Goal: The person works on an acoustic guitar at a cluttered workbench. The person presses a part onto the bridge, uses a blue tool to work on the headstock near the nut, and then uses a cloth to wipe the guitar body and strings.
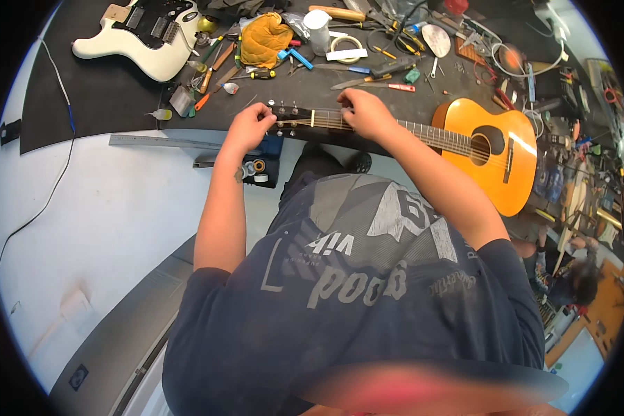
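An acoustic guitar with an orange-yellow body lies across the bench's near edge, its black headstock pointing left. My left hand is at the headstock's end, thumb and finger pinched by a tuning peg; exactly what they hold is too small to make out. My right hand rests over the strings on the neck near the white nut, fingers curled; whether they grip a string is hidden.
The dark bench holds a white electric guitar, a yellow cloth, pliers, screwdrivers and coiled cables. A black case with tape rolls sits below the edge. Another person is at the lower right among more tools.
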Motion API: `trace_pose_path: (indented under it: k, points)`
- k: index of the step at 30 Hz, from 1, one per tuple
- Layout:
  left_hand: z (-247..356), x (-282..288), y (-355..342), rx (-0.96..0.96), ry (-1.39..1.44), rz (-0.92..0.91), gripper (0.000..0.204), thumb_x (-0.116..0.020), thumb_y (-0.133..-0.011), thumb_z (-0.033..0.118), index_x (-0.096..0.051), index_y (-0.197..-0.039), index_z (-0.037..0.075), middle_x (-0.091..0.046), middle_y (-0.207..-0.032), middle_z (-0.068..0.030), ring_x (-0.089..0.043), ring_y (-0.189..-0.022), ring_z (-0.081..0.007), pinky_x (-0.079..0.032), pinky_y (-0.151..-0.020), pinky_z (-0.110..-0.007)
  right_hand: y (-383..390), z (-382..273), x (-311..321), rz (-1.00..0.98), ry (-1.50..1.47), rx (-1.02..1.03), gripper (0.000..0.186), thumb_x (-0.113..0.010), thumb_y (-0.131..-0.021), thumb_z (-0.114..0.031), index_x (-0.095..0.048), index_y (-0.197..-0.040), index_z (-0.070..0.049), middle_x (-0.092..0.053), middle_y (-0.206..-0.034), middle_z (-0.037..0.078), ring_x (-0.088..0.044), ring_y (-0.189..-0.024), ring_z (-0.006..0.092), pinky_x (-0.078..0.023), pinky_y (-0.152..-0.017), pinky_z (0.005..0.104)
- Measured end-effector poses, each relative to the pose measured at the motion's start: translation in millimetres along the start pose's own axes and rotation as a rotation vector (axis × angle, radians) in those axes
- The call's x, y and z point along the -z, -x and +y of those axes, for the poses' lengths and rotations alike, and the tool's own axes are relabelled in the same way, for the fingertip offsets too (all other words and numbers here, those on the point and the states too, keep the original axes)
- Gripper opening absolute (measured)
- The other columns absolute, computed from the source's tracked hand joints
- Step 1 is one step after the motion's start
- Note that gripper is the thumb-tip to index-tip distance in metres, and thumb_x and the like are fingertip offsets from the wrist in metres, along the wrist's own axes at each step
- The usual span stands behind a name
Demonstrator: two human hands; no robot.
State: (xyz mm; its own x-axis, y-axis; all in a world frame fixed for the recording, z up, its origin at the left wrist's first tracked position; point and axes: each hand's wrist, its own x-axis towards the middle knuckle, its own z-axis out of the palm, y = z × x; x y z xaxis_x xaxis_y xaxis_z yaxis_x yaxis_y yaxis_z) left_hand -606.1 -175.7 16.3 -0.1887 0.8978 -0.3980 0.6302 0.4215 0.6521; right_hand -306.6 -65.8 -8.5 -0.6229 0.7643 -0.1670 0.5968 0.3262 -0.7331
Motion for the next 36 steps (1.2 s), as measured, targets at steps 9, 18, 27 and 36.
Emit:
trace_pose_path:
  k: [9,18,27,36]
  points:
    - [-51.8,35.4,-61.7,0.064,-0.059,-0.004,0.027,-0.073,-0.093,0.028,-0.07,-0.099,0.003,-0.073,-0.09,-0.014,-0.071,-0.086,-0.0284,-0.054,-0.079,-0.04,-47.9,-23.5,-28.8,-0.251,0.102,-0.103,0.034,-0.067,-0.09,-0.011,-0.07,-0.124,-0.007,-0.075,-0.109,0.016,-0.071,-0.106,0.0358,-0.055,-0.095,0.0454]
    - [-65.8,59.4,-106.1,-0.03,-0.032,-0.151,0.028,-0.073,-0.094,0.031,-0.069,-0.1,0.004,-0.073,-0.095,-0.0146,-0.071,-0.091,-0.0294,-0.054,-0.082,-0.041,-44.4,-58.4,-12.0,-0.217,0.267,0.018,0.026,-0.066,-0.089,-0.01,-0.076,-0.114,-0.01,-0.069,-0.105,0.013,-0.069,-0.102,0.0345,-0.056,-0.089,0.0464]
    - [-63.4,39.8,-94.2,-0.221,-0.017,-0.281,0.022,-0.069,-0.096,0.024,-0.067,-0.102,0.002,-0.071,-0.087,-0.0145,-0.069,-0.081,-0.0253,-0.053,-0.075,-0.039,-18.9,-69.7,-26.9,-0.233,0.369,0.098,0.027,-0.068,-0.088,-0.011,-0.077,-0.113,-0.011,-0.065,-0.1,0.011,-0.068,-0.1,0.033,-0.057,-0.085,0.0448]
    - [-55.7,6.9,-65.7,-0.379,-0.035,-0.163,0.015,-0.071,-0.091,0.012,-0.065,-0.1,0.001,-0.069,-0.095,-0.0145,-0.068,-0.09,-0.0335,-0.053,-0.081,-0.044,-29.7,-78.5,-20.7,-0.199,0.406,0.051,0.031,-0.067,-0.086,-0.009,-0.079,-0.115,-0.014,-0.065,-0.098,0.01,-0.068,-0.1,0.0314,-0.057,-0.084,0.0438]
